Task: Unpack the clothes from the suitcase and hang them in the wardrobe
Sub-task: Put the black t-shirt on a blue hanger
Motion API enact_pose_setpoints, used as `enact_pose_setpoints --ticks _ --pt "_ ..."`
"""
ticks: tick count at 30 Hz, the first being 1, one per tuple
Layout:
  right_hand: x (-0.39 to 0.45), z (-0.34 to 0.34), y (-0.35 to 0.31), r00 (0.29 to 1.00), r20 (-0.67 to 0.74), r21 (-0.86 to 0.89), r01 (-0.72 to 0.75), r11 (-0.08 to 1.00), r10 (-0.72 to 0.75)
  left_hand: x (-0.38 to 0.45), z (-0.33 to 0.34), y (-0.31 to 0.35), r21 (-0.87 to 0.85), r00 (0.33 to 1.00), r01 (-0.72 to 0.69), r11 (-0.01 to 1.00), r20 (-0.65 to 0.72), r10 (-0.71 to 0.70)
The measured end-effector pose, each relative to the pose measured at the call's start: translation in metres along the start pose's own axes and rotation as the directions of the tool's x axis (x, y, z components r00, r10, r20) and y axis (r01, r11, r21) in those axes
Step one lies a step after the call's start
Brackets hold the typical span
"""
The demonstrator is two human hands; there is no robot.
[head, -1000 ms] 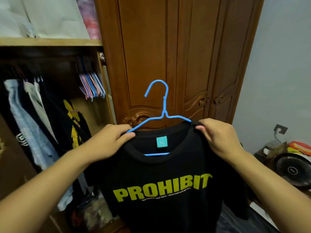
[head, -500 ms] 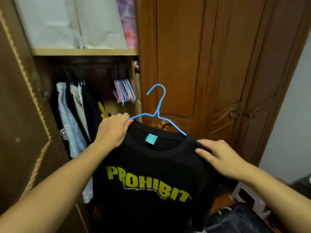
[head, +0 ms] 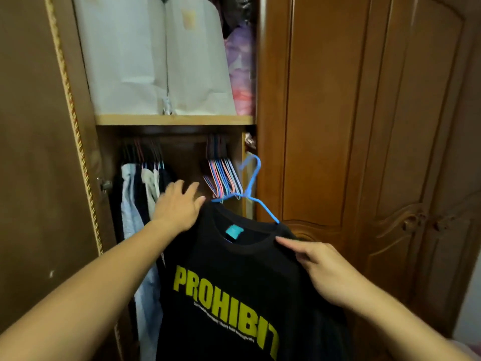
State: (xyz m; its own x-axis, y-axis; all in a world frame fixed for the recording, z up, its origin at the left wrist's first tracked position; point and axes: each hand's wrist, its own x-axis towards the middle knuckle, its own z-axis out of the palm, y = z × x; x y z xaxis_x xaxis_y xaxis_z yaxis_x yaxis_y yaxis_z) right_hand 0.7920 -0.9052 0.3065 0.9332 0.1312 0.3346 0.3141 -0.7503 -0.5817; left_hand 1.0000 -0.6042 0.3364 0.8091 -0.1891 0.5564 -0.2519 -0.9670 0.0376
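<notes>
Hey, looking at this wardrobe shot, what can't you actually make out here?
Head view only:
- The rail: lost in shadow under the shelf.
- Bottom of the black T-shirt: cut off by the lower edge.
- Small print under PROHIBIT: too small to read.
- The right hand fingertips: tucked behind the shirt's shoulder.
- The left hand: motion-blurred, contact with the blue hanger unclear.

Black t-shirt looking like matt knit cloth, yellow print lying flat. Blue hanger in its neck showing smooth coated wire. Right of it, wardrobe door showing glossy varnished wood; above, white bags looking papery, creased.
</notes>
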Motion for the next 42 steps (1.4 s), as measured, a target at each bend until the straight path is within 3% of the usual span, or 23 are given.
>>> enact_pose_setpoints --ticks 3,7,13,21,26,30,35,38,42 --pt "0.019 0.016 0.007 0.999 0.01 -0.219 -0.044 0.975 0.048 0.023 -0.014 -0.063 0.245 0.978 0.082 0.966 -0.207 -0.031" --pt "0.058 0.055 -0.016 0.995 0.064 -0.388 -0.05 0.92 0.081 0.027 -0.033 -0.118 0.339 0.954 0.27 0.901 -0.218 -0.204" --pt "0.141 0.109 -0.041 0.997 0.071 -0.399 0.03 0.916 -0.002 0.014 -0.041 -0.136 0.533 0.948 0.242 0.811 -0.308 -0.081" --pt "0.289 0.128 -0.042 0.98 -0.112 -0.452 0.099 0.886 -0.166 0.017 -0.042 -0.132 0.455 0.872 0.274 0.848 -0.488 -0.02" --pt "0.367 0.136 -0.037 0.953 -0.212 -0.443 0.104 0.891 -0.216 0.023 -0.036 -0.134 0.496 0.88 0.3 0.815 -0.473 -0.036" --pt "0.422 0.14 -0.05 0.965 -0.172 -0.446 0.102 0.889 -0.197 0.027 -0.028 -0.139 0.535 0.879 0.327 0.779 -0.475 -0.043" --pt "0.448 0.164 -0.039 0.999 0.002 -0.355 0.042 0.934 -0.044 0.026 -0.021 -0.148 0.605 0.876 0.313 0.732 -0.482 0.025" --pt "0.429 0.181 -0.022 0.996 0.063 -0.036 0.071 0.997 -0.068 0.028 -0.018 -0.148 0.604 0.855 0.31 0.734 -0.515 0.062" --pt "0.413 0.197 -0.007 0.996 0.088 0.341 -0.05 0.939 0.022 0.029 -0.015 -0.148 0.604 0.848 0.305 0.736 -0.524 0.078"
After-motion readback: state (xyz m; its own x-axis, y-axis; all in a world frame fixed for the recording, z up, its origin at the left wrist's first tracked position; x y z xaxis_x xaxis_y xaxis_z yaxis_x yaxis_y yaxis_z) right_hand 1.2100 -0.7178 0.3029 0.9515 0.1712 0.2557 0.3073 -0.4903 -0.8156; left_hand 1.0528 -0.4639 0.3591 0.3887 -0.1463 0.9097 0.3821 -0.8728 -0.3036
